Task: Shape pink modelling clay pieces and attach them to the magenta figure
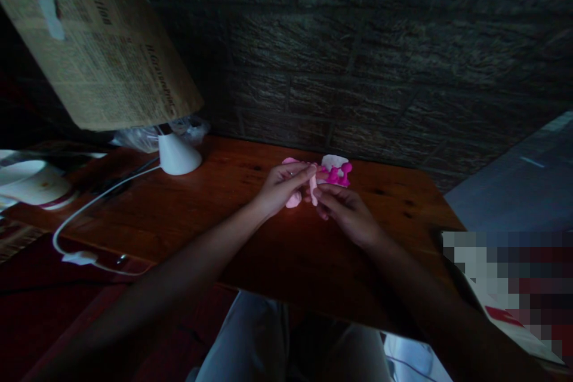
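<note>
Between both hands is a thin, pale pink strip of what looks like modelling clay (313,190), held roughly upright. My left hand (286,184) pinches its top end, and my right hand (341,208) grips it lower down with thumb and fingers. A pale pink lump (293,199) shows beneath my left hand, on or just above the table. Just behind my right hand stand small bright magenta shapes (344,173) with rounded tops, beside a whitish-pink piece (333,161). My fingers partly cover the things behind them.
The wooden table (242,179) stands against a dark stone-patterned wall (313,48). At the left are a lamp (179,154) with a newsprint shade, its white cable (96,196), a crumpled plastic bag (141,137) and a white cup (38,182). A grey panel (523,179) leans at the right.
</note>
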`<action>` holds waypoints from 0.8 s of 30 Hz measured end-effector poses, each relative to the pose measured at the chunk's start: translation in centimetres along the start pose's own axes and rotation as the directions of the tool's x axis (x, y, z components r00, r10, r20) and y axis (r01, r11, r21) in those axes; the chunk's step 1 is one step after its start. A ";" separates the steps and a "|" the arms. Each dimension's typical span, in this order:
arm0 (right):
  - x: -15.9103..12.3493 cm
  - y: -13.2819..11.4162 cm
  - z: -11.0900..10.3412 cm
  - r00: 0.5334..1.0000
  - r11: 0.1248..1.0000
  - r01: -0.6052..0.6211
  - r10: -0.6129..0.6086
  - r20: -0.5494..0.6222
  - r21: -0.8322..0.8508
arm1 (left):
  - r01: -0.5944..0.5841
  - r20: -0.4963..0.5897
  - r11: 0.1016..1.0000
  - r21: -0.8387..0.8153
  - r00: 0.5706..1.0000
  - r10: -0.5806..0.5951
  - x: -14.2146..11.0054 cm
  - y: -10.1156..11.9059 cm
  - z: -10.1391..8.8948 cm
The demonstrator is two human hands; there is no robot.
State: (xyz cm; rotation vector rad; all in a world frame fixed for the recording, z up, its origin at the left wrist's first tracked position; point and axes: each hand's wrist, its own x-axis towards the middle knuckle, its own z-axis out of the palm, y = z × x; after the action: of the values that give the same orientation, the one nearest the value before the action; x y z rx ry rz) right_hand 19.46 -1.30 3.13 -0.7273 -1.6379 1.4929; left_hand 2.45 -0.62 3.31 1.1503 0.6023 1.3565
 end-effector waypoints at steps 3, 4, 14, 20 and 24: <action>0.0 0.0 0.0 1.000 0.999 -0.003 0.003 0.004 -0.032 | -0.006 -0.009 1.000 -0.004 1.000 0.006 0.0 0.1 -0.1; 0.0 0.1 0.0 1.000 0.999 -0.007 0.007 0.007 -0.034 | -0.010 -0.011 1.000 -0.008 1.000 0.010 0.0 0.1 -0.1; -0.1 0.2 -0.2 0.972 0.914 -0.218 0.171 0.162 0.343 | 0.094 0.116 0.976 -0.197 0.991 -0.072 0.0 0.6 -0.3; -0.4 -0.5 -0.2 0.933 0.833 -0.325 0.205 0.296 0.448 | 0.096 0.146 0.974 -0.205 0.987 -0.067 -0.1 0.8 -0.4; -0.5 -0.4 -0.2 0.919 0.816 -0.356 0.218 0.328 0.456 | 0.033 0.115 0.983 -0.182 0.993 -0.012 0.0 0.6 -0.6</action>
State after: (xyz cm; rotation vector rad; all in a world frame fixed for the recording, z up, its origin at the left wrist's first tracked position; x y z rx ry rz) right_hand 19.93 -1.67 3.44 -0.5059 -1.2454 2.2133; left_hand 1.67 -0.59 3.66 1.0592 0.3977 1.2899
